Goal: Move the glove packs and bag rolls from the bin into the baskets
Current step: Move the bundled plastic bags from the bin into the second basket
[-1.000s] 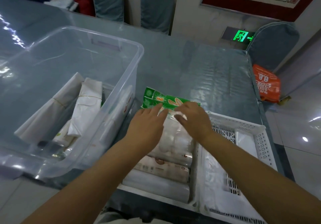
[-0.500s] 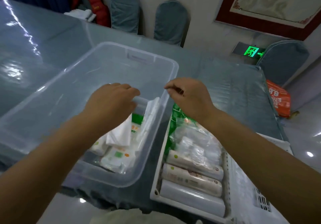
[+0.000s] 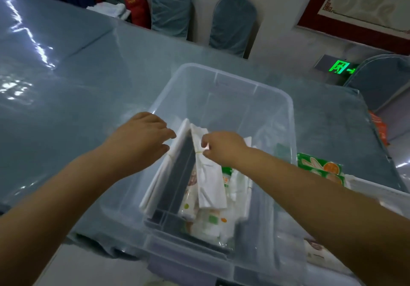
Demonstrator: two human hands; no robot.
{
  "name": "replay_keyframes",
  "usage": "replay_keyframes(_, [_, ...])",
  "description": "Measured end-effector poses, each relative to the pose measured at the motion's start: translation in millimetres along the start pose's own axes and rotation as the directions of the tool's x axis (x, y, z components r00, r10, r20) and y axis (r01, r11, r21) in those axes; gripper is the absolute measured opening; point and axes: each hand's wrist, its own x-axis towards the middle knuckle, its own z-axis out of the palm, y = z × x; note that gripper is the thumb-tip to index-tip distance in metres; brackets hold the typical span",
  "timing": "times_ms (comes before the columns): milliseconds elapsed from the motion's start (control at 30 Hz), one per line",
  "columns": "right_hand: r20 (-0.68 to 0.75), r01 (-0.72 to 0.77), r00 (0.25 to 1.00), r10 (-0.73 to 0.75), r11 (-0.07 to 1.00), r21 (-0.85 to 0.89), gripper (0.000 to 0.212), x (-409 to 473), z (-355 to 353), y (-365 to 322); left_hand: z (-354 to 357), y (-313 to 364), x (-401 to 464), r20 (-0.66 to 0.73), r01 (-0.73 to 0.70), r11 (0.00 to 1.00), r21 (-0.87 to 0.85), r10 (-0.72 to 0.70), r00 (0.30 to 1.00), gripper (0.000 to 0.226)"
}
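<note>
From the head camera, both my arms reach into the clear plastic bin (image 3: 221,81) on the blue-grey tabletop (image 3: 66,108). My left hand (image 3: 142,135) hovers at the bin's left wall, fingers bent and spread, grip released, just beside the left white bag bundle (image 3: 159,174) leaning there; whether it touches, I cannot tell. My right hand (image 3: 224,147) has its thumb and fingers curled at the right white bag bundle (image 3: 210,183), near its yellow rubber band (image 3: 199,152); whether that grip has closed on it, I cannot tell. Printed glove packs (image 3: 206,221) lie beneath. At right, a green pack (image 3: 319,170) sits by the white basket (image 3: 377,192).
</note>
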Motion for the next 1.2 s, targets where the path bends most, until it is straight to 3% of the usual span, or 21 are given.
replay_keyframes(67, [0.019,-0.083,0.996,0.084,0.995,-0.06,0.037,14,25,-10,0,-5,-1,-0.041,0.0,0.997,-0.074,-0.003,0.999,0.031])
replay_keyframes(233, [0.031,-0.365,0.931,0.364,0.921,0.14,0.062,34,70,-29,8,-10,-2,-0.093,-0.033,0.994,-0.105,0.023,0.995,0.029])
replay_keyframes(433, [0.047,-0.482,0.875,0.483,0.853,0.2,0.033,34,67,-21,14,-15,1,-0.11,-0.034,0.994,-0.102,0.023,0.994,0.023])
replay_keyframes(567, [0.133,-0.498,0.867,0.48,0.832,0.243,0.028,24,38,3,16,-14,1,-0.073,-0.059,0.996,-0.071,0.054,0.996,0.027])
replay_keyframes(667, [0.14,-0.489,0.868,0.476,0.775,0.4,0.022,12,9,12,13,-14,2,-0.009,-0.127,0.99,-0.058,0.126,0.992,0.03])
replay_keyframes(733, [0.117,-0.435,0.867,0.484,0.621,0.652,0.012,-1,-14,8,8,-12,8,-0.025,-0.132,0.987,-0.095,0.13,0.991,0.027])
replay_keyframes(867, [0.056,-0.146,0.924,0.379,0.213,0.966,0.031,-32,-56,-10,-1,-5,30,-0.105,0.009,0.946,-0.325,-0.046,0.993,0.035])
replay_keyframes(967, [-0.082,0.071,0.942,0.326,0.047,0.996,0.036,-45,-75,-26,-7,0,53,0.021,0.182,0.79,-0.585,-0.21,0.978,0.052])
replay_keyframes(1033, [-0.143,0.147,0.93,0.338,0.015,0.989,0.038,-45,-80,-34,-11,0,65,0.114,0.221,0.522,-0.824,-0.23,0.967,0.041])
replay_keyframes(1100, [-0.206,0.196,0.907,0.366,0.064,0.979,0.039,-40,-83,-39,-13,-1,72,0.183,0.223,0.216,-0.951,-0.189,0.965,0.027])
replay_keyframes(1133, [-0.236,0.216,0.894,0.38,0.094,0.972,0.038,-36,-83,-40,-14,-3,75,0.172,0.199,0.138,-0.97,-0.182,0.968,0.022])
replay_keyframes(1200, [-0.277,0.247,0.863,0.422,0.126,0.961,0.031,-28,-80,-39,-14,-12,83,0.07,0.102,0.123,-0.987,-0.238,0.969,0.015])
